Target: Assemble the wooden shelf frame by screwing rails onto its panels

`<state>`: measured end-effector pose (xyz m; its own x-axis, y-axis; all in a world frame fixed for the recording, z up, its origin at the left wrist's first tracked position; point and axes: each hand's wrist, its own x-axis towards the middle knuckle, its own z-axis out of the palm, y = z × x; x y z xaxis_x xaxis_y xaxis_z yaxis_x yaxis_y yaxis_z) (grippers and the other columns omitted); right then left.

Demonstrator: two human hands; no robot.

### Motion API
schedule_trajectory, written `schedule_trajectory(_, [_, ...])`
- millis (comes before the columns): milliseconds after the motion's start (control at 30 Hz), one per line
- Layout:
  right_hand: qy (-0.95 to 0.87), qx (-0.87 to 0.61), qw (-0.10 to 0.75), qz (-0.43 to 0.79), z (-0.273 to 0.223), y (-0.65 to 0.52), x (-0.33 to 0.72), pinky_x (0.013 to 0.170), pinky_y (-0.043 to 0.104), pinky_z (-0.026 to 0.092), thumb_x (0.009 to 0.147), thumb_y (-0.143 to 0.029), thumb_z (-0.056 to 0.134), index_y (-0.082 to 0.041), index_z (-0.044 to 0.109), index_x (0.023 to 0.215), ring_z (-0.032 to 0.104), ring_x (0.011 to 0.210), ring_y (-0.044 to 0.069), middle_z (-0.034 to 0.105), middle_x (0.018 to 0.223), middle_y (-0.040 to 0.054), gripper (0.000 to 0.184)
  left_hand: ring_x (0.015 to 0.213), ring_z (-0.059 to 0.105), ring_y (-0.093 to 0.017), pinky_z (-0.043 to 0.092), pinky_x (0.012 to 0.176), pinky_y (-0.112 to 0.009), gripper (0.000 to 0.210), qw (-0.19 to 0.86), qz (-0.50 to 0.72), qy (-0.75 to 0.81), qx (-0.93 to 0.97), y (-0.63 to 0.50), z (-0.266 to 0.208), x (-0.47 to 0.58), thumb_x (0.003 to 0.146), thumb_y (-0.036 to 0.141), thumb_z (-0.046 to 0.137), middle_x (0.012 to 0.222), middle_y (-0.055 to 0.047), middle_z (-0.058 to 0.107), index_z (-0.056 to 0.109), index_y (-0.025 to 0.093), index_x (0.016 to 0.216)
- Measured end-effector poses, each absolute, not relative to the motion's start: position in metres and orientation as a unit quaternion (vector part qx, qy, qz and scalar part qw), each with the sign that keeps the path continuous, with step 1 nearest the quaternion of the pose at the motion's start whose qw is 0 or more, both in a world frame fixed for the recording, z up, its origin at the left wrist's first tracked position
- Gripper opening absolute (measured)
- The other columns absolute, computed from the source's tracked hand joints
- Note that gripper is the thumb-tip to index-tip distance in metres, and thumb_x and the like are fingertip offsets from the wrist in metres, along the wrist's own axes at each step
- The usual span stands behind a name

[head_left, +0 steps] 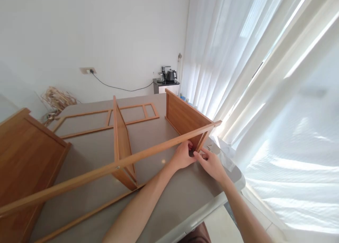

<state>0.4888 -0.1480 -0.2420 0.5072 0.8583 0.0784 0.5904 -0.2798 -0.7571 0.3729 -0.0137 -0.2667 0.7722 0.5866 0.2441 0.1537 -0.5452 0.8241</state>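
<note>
Presently, left hand [183,155], right hand [212,166]: at brown rectangular wooden panel [185,111]; grip cannot be told.
Long orange-brown wooden rail [159,149]: may skew if panel tips.

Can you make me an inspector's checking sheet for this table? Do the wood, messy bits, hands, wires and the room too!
Surface: grey table with a pale edge.
Job's things: left board, middle board and right board, with a long wooden rail across them; a flat wooden frame lies behind.
Clutter: small metal pieces near the right hand; too small to identify.
Grips: left hand and right hand are both at the right board's near end; how firmly, cannot tell.
Cables: black cable hanging from a wall socket.
Surroundings: white curtains right, dried stems far left, dark kettle behind.
</note>
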Motion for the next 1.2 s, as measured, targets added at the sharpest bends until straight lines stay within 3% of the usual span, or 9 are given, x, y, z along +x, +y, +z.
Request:
schedule_trajectory(67, [-0.472,-0.785,0.368,0.159,-0.241,-0.144,0.487,0.055,0.026,0.028,0.091,-0.063,0.054,-0.022,0.063,0.083,0.034,0.052,0.012,0.035,0.052,-0.0080,0.042,0.093,0.064,-0.024,0.053,0.082,-0.038,0.043,0.427,0.254,0.223,0.839,-0.013,-0.266,0.372,0.071,0.036,0.080,0.103,-0.008,0.065,0.052,0.021,0.100])
schedule_trajectory(167, [-0.475,-0.784,0.366,0.160,-0.239,-0.143,0.487,0.053,0.026,0.028,0.090,-0.065,0.054,-0.022,0.061,0.079,0.034,0.051,0.012,0.036,0.051,-0.0072,0.046,0.092,0.064,-0.025,0.052,0.081,-0.038,0.044,0.431,0.256,0.223,0.836,-0.014,-0.265,0.372,0.069,0.040,0.081,0.101,-0.007,0.065,0.053,0.021,0.097])
schedule_trajectory(367, [-0.452,-0.771,0.409,0.185,-0.243,-0.156,0.490,0.058,0.028,0.041,0.093,-0.063,0.047,-0.021,0.067,0.097,0.049,0.058,0.016,0.051,0.061,-0.0028,0.047,0.094,0.064,-0.025,0.052,0.084,-0.038,0.037,0.434,0.258,0.220,0.835,-0.013,-0.265,0.372,0.072,0.036,0.078,0.100,-0.007,0.066,0.054,0.021,0.096])
schedule_trajectory(533, [-0.395,-0.792,0.438,0.160,-0.256,-0.173,0.493,0.072,0.035,0.049,0.098,-0.042,0.033,-0.023,0.053,0.126,0.056,0.072,0.019,0.054,0.076,-0.0009,0.039,0.095,0.065,-0.024,0.053,0.083,-0.037,0.037,0.441,0.249,0.224,0.833,-0.014,-0.261,0.370,0.072,0.035,0.079,0.104,-0.006,0.067,0.055,0.021,0.097])
schedule_trajectory(767, [-0.389,-0.773,0.452,0.219,-0.251,-0.194,0.491,0.076,0.037,0.057,0.098,-0.043,0.040,-0.023,0.049,0.119,0.065,0.075,0.018,0.065,0.090,0.0031,0.031,0.091,0.064,-0.023,0.053,0.081,-0.037,0.038,0.444,0.246,0.228,0.831,-0.014,-0.261,0.371,0.070,0.035,0.080,0.098,-0.006,0.066,0.054,0.021,0.093])
schedule_trajectory(1000, [-0.337,-0.768,0.492,0.234,-0.243,-0.195,0.490,0.083,0.041,0.061,0.093,-0.045,0.050,-0.023,0.055,0.095,0.074,0.081,0.020,0.072,0.090,0.0059,0.022,0.093,0.065,-0.023,0.053,0.083,-0.037,0.037,0.443,0.255,0.222,0.830,-0.014,-0.262,0.371,0.073,0.037,0.079,0.100,-0.006,0.066,0.054,0.021,0.096])
schedule_trajectory(1200, [-0.340,-0.741,0.513,0.270,-0.235,-0.195,0.483,0.088,0.037,0.062,0.090,-0.042,0.054,-0.022,0.061,0.104,0.075,0.097,0.021,0.077,0.106,0.0090,0.025,0.093,0.065,-0.023,0.053,0.083,-0.038,0.035,0.437,0.260,0.221,0.832,-0.014,-0.265,0.371,0.073,0.033,0.078,0.100,-0.006,0.066,0.054,0.021,0.096])
